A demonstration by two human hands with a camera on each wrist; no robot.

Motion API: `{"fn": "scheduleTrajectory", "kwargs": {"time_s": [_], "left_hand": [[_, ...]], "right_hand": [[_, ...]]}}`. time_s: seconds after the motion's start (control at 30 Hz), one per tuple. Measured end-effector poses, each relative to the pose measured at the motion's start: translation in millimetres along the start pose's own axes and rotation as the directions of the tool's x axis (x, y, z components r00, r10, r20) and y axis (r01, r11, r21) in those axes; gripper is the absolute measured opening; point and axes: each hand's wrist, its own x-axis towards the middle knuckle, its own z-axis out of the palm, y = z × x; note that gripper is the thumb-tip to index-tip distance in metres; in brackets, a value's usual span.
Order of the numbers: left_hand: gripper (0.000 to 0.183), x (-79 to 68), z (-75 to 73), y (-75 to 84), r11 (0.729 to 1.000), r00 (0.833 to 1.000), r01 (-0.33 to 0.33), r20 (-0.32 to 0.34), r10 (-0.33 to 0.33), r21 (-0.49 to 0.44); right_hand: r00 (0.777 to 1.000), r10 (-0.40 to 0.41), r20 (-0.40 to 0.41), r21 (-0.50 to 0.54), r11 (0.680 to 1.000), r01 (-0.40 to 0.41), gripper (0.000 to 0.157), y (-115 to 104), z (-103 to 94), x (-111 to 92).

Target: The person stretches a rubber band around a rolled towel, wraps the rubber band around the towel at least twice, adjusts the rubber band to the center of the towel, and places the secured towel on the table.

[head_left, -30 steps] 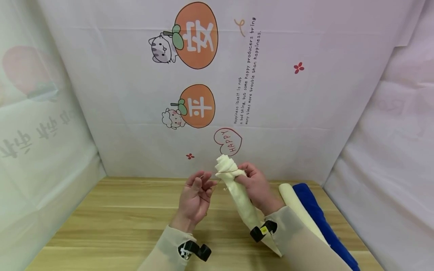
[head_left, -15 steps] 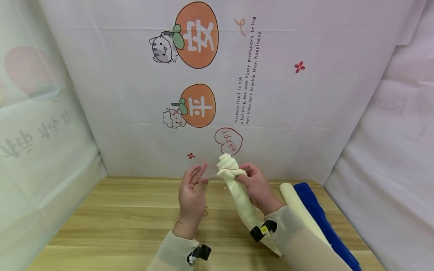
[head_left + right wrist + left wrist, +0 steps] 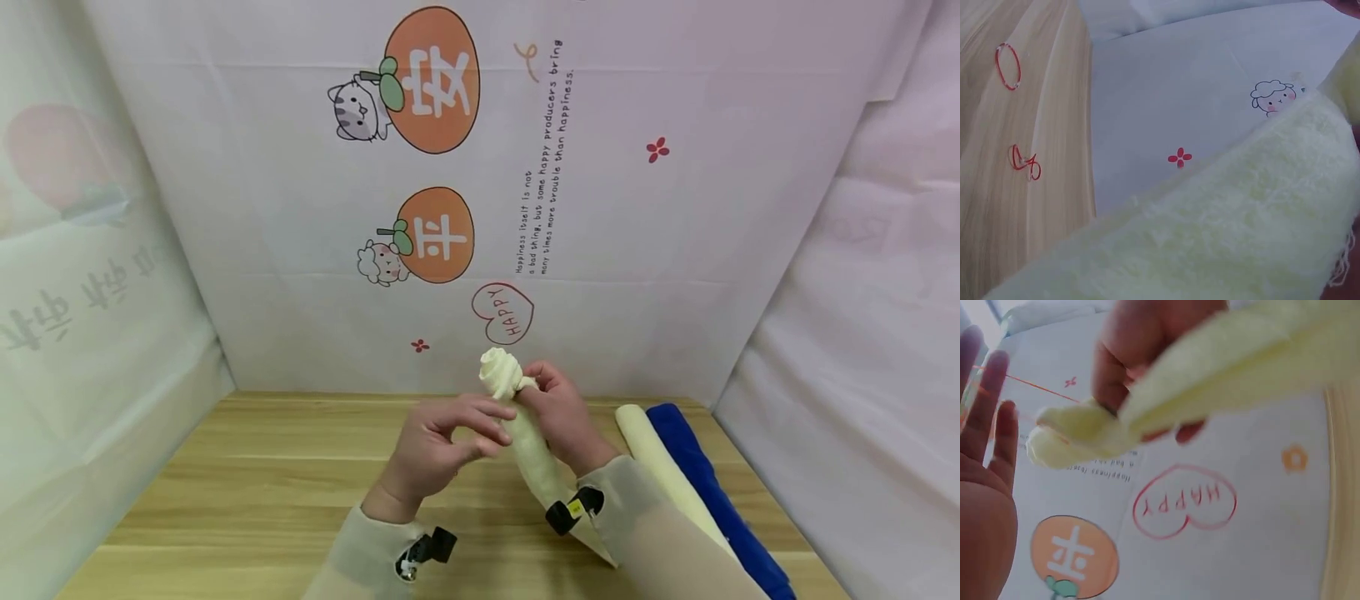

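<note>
My right hand (image 3: 561, 414) grips a rolled cream towel (image 3: 527, 442) just below its bunched top end, fingers curled round it, holding it tilted above the wooden table (image 3: 247, 492). My left hand (image 3: 435, 442) sits just left of the towel, fingers bent, fingertips touching its side; I cannot tell whether they pinch anything. In the left wrist view a thin red rubber band (image 3: 1041, 387) stretches from that hand to the towel's top. Right of the towel, a second cream roll (image 3: 660, 467) and a blue roll (image 3: 701, 475) lie touching side by side. In the right wrist view two red rubber bands (image 3: 1008, 65) lie loose on the table.
</note>
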Motion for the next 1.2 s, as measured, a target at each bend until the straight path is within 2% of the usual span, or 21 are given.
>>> {"fn": "scheduleTrajectory", "kwargs": {"time_s": [0.1,0.17,0.23,0.3,0.37,0.43,0.5,0.53,0.57,0.6,0.63,0.67,0.73,0.8,0.83,0.87,0.9,0.97,1.07,1.13,1.2], "left_hand": [[0.019,-3.0,-3.9,1.9,0.973,0.989,-0.014,0.147,-0.020,0.229],[0.022,-5.6,-5.3,0.6,0.945,0.981,-0.036,0.191,-0.028,0.324],[0.025,-9.8,-5.5,-2.1,0.930,0.980,0.011,0.180,-0.082,0.368],[0.026,-15.6,-4.2,-5.4,0.919,0.974,0.138,0.119,-0.194,0.369],[0.018,-23.0,-1.6,-10.4,0.903,0.939,0.325,0.020,-0.344,0.280],[0.006,-30.3,1.7,-16.3,0.873,0.879,0.476,-0.061,-0.472,0.102],[0.021,-37.0,5.4,-23.0,0.844,0.840,0.515,-0.107,-0.532,-0.148],[0.028,-39.8,7.2,-26.7,0.827,0.837,0.485,-0.123,-0.533,-0.284],[0.036,-42.0,8.6,-29.4,0.809,0.848,0.424,-0.135,-0.512,-0.408],[0.043,-43.7,10.1,-31.9,0.775,0.864,0.344,-0.143,-0.482,-0.530],[0.049,-44.5,11.3,-34.0,0.724,0.883,0.250,-0.155,-0.442,-0.643],[0.055,-45.5,12.6,-36.1,0.648,0.902,0.147,-0.168,-0.399,-0.747],[0.060,-45.0,14.8,-38.2,0.453,0.912,-0.041,-0.219,-0.347,-0.890],[0.063,-42.1,16.7,-38.6,0.280,0.891,-0.184,-0.280,-0.357,-0.942],[0.061,-40.3,17.4,-38.7,0.217,0.868,-0.245,-0.314,-0.385,-0.945],[0.059,-38.3,17.9,-38.4,0.178,0.838,-0.298,-0.347,-0.422,-0.938],[0.055,-35.7,18.1,-37.9,0.158,0.801,-0.341,-0.375,-0.467,-0.927],[0.050,-30.9,17.2,-37.8,0.168,0.730,-0.380,-0.407,-0.550,-0.910],[0.041,-25.0,14.3,-39.0,0.266,0.644,-0.329,-0.421,-0.639,-0.906],[0.035,-22.4,12.0,-40.8,0.362,0.613,-0.219,-0.417,-0.671,-0.906],[0.029,-19.8,9.9,-42.2,0.465,0.596,-0.065,-0.408,-0.691,-0.883]], "right_hand": [[0.999,0.010,-0.035,0.024,1.000,-0.009,0.009,-3,0.6,2],[0.998,0.019,-0.056,0.057,0.998,-0.016,0.009,-6,1.2,3],[0.997,0.030,-0.072,0.103,0.994,-0.023,0.009,-9,1.5,3],[0.996,0.043,-0.081,0.150,0.988,-0.030,0.009,-12,2.1,3],[0.995,0.054,-0.088,0.202,0.979,-0.035,0.009,-15,2.7,3],[0.994,0.062,-0.092,0.251,0.967,-0.037,0.010,-16,3.6,2],[0.994,0.068,-0.091,0.292,0.956,-0.038,0.011,-17,4.5,2],[0.993,0.069,-0.091,0.309,0.950,-0.038,0.011,-18,4.8,2],[0.994,0.068,-0.089,0.324,0.946,-0.036,0.012,-18,5.0,2],[0.994,0.069,-0.090,0.338,0.940,-0.035,0.012,-18,5.2,2],[0.993,0.069,-0.091,0.345,0.938,-0.033,0.013,-18,5.3,2],[0.993,0.067,-0.094,0.354,0.935,-0.030,0.013,-18,5.3,2],[0.993,0.062,-0.102,0.368,0.930,-0.021,0.014,-17,5.3,3],[0.993,0.052,-0.105,0.377,0.926,-0.009,0.015,-16,5.7,2],[0.994,0.046,-0.103,0.376,0.927,-0.004,0.015,-15,6.2,2],[0.994,0.040,-0.099,0.375,0.927,0.000,0.016,-14,6.6,2],[0.995,0.031,-0.095,0.373,0.928,0.006,0.016,-13,7.2,2],[0.996,0.012,-0.089,0.359,0.933,0.020,0.018,-10,8.4,1],[0.996,-0.020,-0.090,0.330,0.943,0.049,0.019,-7,9.4,2],[0.995,-0.048,-0.089,0.299,0.951,0.073,0.018,-6,9.0,2],[0.993,-0.078,-0.083,0.256,0.962,0.097,0.017,-6,7.5,3]]}}
